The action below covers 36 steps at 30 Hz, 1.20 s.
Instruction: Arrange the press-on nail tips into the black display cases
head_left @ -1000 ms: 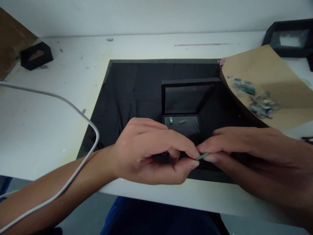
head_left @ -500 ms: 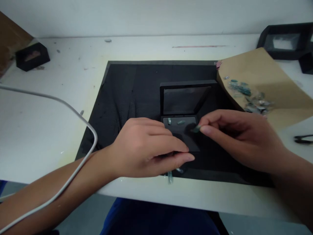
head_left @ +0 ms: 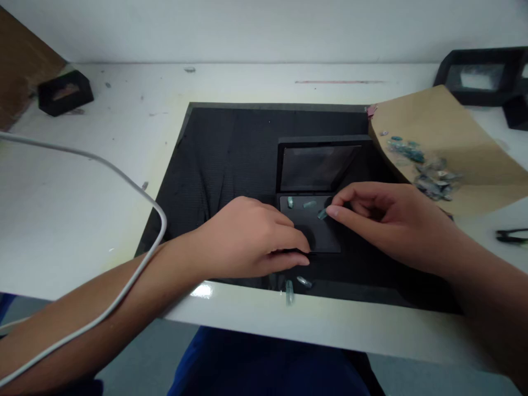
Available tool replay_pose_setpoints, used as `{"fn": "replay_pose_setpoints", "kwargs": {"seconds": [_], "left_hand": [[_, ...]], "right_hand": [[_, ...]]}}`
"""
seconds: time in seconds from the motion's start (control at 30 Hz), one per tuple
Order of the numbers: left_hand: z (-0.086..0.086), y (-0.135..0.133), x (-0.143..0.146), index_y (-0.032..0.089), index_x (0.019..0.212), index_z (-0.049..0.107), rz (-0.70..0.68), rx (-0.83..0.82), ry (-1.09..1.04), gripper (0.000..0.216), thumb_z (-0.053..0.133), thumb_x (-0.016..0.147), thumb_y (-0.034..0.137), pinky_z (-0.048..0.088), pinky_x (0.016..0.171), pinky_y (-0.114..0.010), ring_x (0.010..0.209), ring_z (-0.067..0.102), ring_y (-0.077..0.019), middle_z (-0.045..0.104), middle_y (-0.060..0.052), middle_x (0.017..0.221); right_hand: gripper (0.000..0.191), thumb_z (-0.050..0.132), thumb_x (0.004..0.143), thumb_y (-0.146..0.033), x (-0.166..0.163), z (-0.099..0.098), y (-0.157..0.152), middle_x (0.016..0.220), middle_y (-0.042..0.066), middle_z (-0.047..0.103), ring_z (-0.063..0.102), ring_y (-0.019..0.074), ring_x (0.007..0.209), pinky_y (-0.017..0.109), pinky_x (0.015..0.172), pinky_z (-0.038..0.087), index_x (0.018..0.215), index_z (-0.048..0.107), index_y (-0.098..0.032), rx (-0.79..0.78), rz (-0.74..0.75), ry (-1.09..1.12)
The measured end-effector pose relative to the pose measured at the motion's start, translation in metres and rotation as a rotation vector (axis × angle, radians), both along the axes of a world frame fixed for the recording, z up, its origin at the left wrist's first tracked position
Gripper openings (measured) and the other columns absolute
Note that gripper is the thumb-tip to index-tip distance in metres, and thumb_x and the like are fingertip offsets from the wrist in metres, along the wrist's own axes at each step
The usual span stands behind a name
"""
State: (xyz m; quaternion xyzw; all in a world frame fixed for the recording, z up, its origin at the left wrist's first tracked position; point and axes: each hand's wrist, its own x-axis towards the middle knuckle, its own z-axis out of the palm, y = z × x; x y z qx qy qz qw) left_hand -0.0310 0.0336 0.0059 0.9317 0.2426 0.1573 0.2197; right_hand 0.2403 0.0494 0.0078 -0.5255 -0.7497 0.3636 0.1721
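A black display case (head_left: 315, 226) lies with its clear-windowed lid (head_left: 317, 168) raised. Two teal translucent press-on nails, one at the left (head_left: 290, 202) and one in the middle (head_left: 309, 204), rest on its dark inner pad. My right hand (head_left: 383, 220) pinches a third press-on nail (head_left: 322, 214) between thumb and forefinger, low over the pad's right side. At the case's front edge, my left hand (head_left: 256, 239) has thumb and forefinger closed on the rim. Below it lie two more press-on nails, one tilted (head_left: 304, 281) and one lengthwise (head_left: 290, 292).
A black mat (head_left: 231, 132) covers the middle of the white table (head_left: 103, 181). Brown paper (head_left: 445, 121) at the right bears a heap of nail-like pieces (head_left: 437, 179). A white cable (head_left: 124, 181) crosses my left forearm. Small black-handled snips (head_left: 511, 236) lie far right.
My right hand has moved left and lowered the press-on nail towards the pad. My left hand has shifted slightly left and up along the front edge, uncovering more of the nails below.
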Motion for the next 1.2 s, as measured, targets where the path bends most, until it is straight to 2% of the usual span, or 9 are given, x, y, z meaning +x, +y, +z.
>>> {"fn": "replay_pose_setpoints", "kwargs": {"seconds": [0.17,0.3,0.67,0.83,0.87,0.93,1.03,1.1,1.2], "left_hand": [[0.001,0.001,0.0,0.024,0.106,0.079,0.007,-0.012,-0.007,0.013,0.074,0.103,0.035,0.046,0.066,-0.03,0.073,0.071,-0.0121,0.078,0.008,0.084],[0.002,0.003,0.0,0.023,0.103,0.077,0.005,-0.047,0.007,0.014,0.078,0.1,0.037,0.044,0.063,-0.03,0.065,0.065,-0.0111,0.071,0.009,0.073],[0.002,0.003,-0.001,0.023,0.105,0.076,-0.014,-0.064,-0.003,0.013,0.079,0.1,0.034,0.044,0.066,-0.029,0.066,0.063,-0.0112,0.068,0.009,0.073],[0.002,0.003,-0.001,0.022,0.105,0.075,-0.012,-0.053,0.003,0.013,0.078,0.1,0.034,0.044,0.066,-0.029,0.066,0.062,-0.0113,0.068,0.009,0.074],[0.002,0.003,-0.001,0.022,0.105,0.075,-0.01,-0.055,0.004,0.013,0.078,0.1,0.034,0.044,0.067,-0.029,0.066,0.063,-0.0114,0.069,0.009,0.075],[0.002,0.003,-0.001,0.022,0.105,0.075,-0.011,-0.062,0.009,0.012,0.078,0.1,0.033,0.044,0.067,-0.029,0.068,0.064,-0.0117,0.069,0.009,0.076],[0.002,0.002,-0.001,0.023,0.106,0.075,-0.012,-0.069,0.009,0.012,0.078,0.101,0.033,0.044,0.067,-0.03,0.068,0.064,-0.0119,0.07,0.009,0.076],[0.002,0.001,-0.002,0.023,0.106,0.075,-0.009,-0.068,0.007,0.012,0.077,0.101,0.034,0.044,0.067,-0.03,0.066,0.063,-0.0117,0.069,0.009,0.076],[0.002,0.0,-0.002,0.023,0.107,0.075,-0.005,-0.067,0.009,0.014,0.078,0.1,0.034,0.044,0.066,-0.031,0.064,0.063,-0.0114,0.069,0.01,0.075]], "right_hand": [[0.038,0.073,0.093,-0.061,0.001,0.003,-0.006,0.055,-0.006,0.041,0.036,0.0102,0.05,0.026,0.046,0.028,0.081,0.075,-0.024,-0.047,-0.001,0.053],[0.036,0.07,0.095,-0.061,-0.001,0.003,-0.012,0.058,-0.005,0.048,0.04,0.0109,0.052,0.026,0.046,0.031,0.097,0.083,-0.028,-0.114,0.078,0.073],[0.03,0.068,0.1,-0.052,0.003,-0.003,-0.008,0.059,-0.006,0.05,0.043,0.0089,0.049,0.023,0.043,0.033,0.111,0.085,-0.031,0.007,0.152,0.061],[0.028,0.068,0.1,-0.048,0.003,-0.005,-0.007,0.054,-0.007,0.039,0.035,0.0092,0.047,0.025,0.043,0.028,0.113,0.084,-0.029,0.125,0.122,0.023],[0.03,0.068,0.1,-0.048,0.002,-0.006,-0.007,0.053,-0.007,0.041,0.035,0.0092,0.046,0.025,0.043,0.028,0.116,0.084,-0.03,0.15,0.13,0.001],[0.033,0.066,0.102,-0.049,0.001,-0.005,-0.007,0.057,-0.006,0.057,0.043,0.0095,0.046,0.026,0.045,0.034,0.123,0.084,-0.03,0.171,0.154,-0.034],[0.041,0.057,0.107,-0.053,0.0,-0.003,-0.007,0.088,0.001,0.084,0.066,0.0132,0.058,0.027,0.053,0.048,0.13,0.082,-0.031,0.155,0.188,-0.024],[0.047,0.05,0.11,-0.055,0.0,0.0,-0.008,0.102,0.004,0.087,0.076,0.0173,0.069,0.029,0.06,0.054,0.131,0.082,-0.028,0.143,0.2,0.007],[0.052,0.045,0.111,-0.056,0.003,0.001,-0.009,0.101,0.006,0.086,0.079,0.0208,0.077,0.031,0.066,0.058,0.126,0.084,-0.024,0.16,0.204,0.032]]}}
